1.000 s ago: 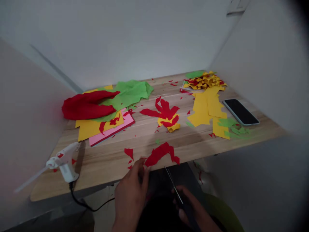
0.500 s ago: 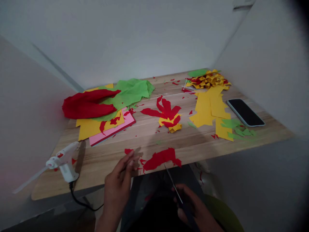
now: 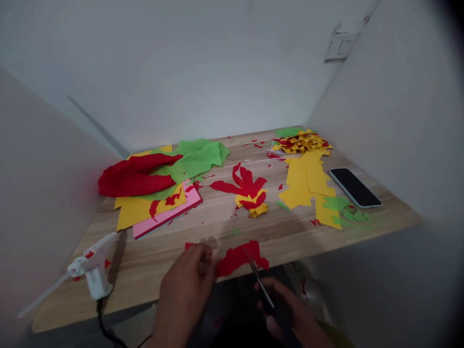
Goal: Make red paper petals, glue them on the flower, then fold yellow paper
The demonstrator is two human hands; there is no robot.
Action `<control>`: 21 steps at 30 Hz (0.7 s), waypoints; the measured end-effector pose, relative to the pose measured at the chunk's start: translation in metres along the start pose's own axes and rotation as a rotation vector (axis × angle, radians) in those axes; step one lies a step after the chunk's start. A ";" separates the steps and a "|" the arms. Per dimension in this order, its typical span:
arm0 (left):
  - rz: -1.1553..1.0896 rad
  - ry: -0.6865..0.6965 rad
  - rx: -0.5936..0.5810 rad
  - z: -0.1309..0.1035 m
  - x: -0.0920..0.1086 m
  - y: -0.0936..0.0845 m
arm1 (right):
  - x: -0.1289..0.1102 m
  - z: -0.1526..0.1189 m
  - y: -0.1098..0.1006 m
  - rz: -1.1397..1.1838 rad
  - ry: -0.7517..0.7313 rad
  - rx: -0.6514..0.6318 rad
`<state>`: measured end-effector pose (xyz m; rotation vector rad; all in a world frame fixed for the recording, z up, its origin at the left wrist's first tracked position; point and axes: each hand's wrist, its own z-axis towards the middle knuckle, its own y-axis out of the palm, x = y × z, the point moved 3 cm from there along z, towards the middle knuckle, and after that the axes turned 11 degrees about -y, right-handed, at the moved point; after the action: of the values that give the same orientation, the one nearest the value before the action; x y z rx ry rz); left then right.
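Observation:
My right hand (image 3: 290,309) is closed around a pair of scissors (image 3: 266,297) with dark handles. Their narrow blade tips lie over the right part of a ragged red paper piece (image 3: 237,258) at the table's front edge. My left hand (image 3: 186,290) is curled at the left end of that piece, thumb and forefinger bent toward each other. Whatever may be between those fingertips is too small or hidden to make out. Behind, mid-table, rests a cluster of red paper strips (image 3: 246,181) on folded yellow paper (image 3: 259,210).
On the left, a white glue gun (image 3: 96,268) trails a black cord. Red crepe paper (image 3: 137,176), green crepe paper (image 3: 199,157) and pink sheets (image 3: 166,217) are heaped behind it. Yellow sheets (image 3: 299,181), a phone (image 3: 355,187) and a yellow folded-paper pile (image 3: 304,142) occupy the right.
My left hand has moved right to the red paper's end, its fingers curling more. The scissor tips now overlap the red paper. The camera view has shifted, with the table lower in the picture.

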<state>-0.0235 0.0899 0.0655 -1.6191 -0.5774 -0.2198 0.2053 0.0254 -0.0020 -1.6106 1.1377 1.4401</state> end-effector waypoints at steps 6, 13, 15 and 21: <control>0.247 0.124 -0.085 -0.004 0.007 0.034 | -0.022 0.004 -0.040 -0.076 -0.053 0.160; -0.101 0.185 -0.076 0.027 0.020 -0.011 | 0.001 0.014 -0.043 -0.057 -0.108 0.165; -0.282 0.238 -0.085 0.030 0.026 -0.027 | -0.005 0.017 -0.041 -0.069 -0.125 0.156; -0.639 0.161 -0.189 0.029 0.037 -0.055 | -0.054 0.028 -0.039 -0.182 -0.167 0.141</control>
<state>-0.0242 0.1291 0.1270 -1.5330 -0.9586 -0.8909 0.2307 0.0746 0.0451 -1.4286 0.9494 1.3189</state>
